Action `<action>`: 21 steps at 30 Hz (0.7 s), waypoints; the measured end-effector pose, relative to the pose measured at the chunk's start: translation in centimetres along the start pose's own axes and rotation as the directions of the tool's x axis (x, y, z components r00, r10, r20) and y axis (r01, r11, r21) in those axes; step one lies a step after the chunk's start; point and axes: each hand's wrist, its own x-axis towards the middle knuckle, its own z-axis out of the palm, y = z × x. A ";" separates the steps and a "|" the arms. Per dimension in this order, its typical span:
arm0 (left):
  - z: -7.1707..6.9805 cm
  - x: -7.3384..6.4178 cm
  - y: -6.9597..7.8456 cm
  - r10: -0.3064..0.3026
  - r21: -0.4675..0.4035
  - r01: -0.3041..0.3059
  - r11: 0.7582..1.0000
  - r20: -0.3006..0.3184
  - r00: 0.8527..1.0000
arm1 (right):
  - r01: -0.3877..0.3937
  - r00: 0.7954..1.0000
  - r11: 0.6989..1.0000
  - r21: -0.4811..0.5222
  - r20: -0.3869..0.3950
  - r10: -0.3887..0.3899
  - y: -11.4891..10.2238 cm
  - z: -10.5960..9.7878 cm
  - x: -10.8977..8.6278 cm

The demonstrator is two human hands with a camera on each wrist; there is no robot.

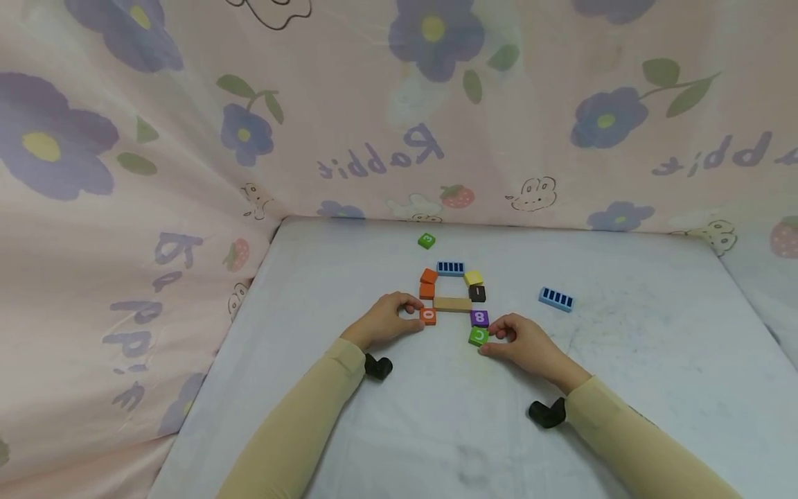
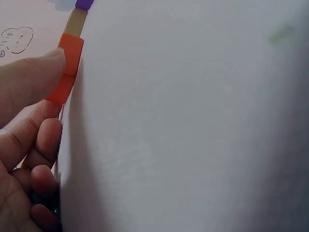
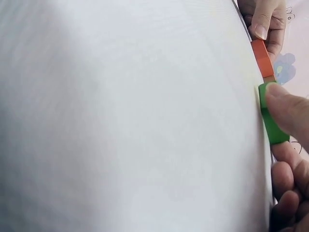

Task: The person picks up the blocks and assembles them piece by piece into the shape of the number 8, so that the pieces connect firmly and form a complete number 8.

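Observation:
My left hand (image 1: 386, 321) pinches an orange block marked 0 (image 1: 427, 317) between thumb and fingers; the left wrist view shows the thumb on that orange block (image 2: 71, 53). At the lower right of the arrangement, my right hand (image 1: 528, 346) pinches a green block with a white C-like mark (image 1: 479, 337). Just above it lies a purple 8 block (image 1: 479, 318). A plain wooden strip (image 1: 452, 305) crosses between the two sides. Higher up are two orange blocks (image 1: 427, 291), a blue slotted block (image 1: 450, 268), a yellow block (image 1: 473, 278) and a dark block (image 1: 477, 294).
Beyond the arrangement lies another green block (image 1: 427, 240). A second blue slotted block (image 1: 557, 299) rests to the right on the white tabletop (image 1: 386, 443). Flowered pink fabric (image 1: 368, 104) hangs behind and beside the table. Black wrist devices (image 1: 547, 414) sit below both wrists.

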 end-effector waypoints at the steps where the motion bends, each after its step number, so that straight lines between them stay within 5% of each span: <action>1: -0.1 0.1 0.1 -0.002 0.003 0.002 1.000 0.008 1.000 | -0.002 1.000 1.000 0.002 -0.001 0.002 0.1 -0.1 0.0; 7: -1.4 1.4 1.1 -0.013 -0.047 0.014 0.999 0.020 1.000 | -0.007 1.000 1.000 0.009 -0.007 0.007 0.6 -0.5 0.0; 12: -2.9 3.9 2.6 -0.013 -0.103 0.003 0.995 -0.098 0.995 | -0.001 1.000 1.000 0.029 -0.002 0.001 0.9 -0.3 -0.1; 18: -3.9 8.1 3.5 -0.051 -0.181 -0.003 0.983 -0.290 0.956 | 0.001 1.000 0.999 0.051 0.002 -0.001 0.8 -0.1 -0.2; 21: -4.3 9.9 3.8 -0.079 -0.203 0.010 0.979 -0.334 0.939 | 0.014 1.000 0.999 0.049 -0.008 -0.014 0.5 -0.1 -0.1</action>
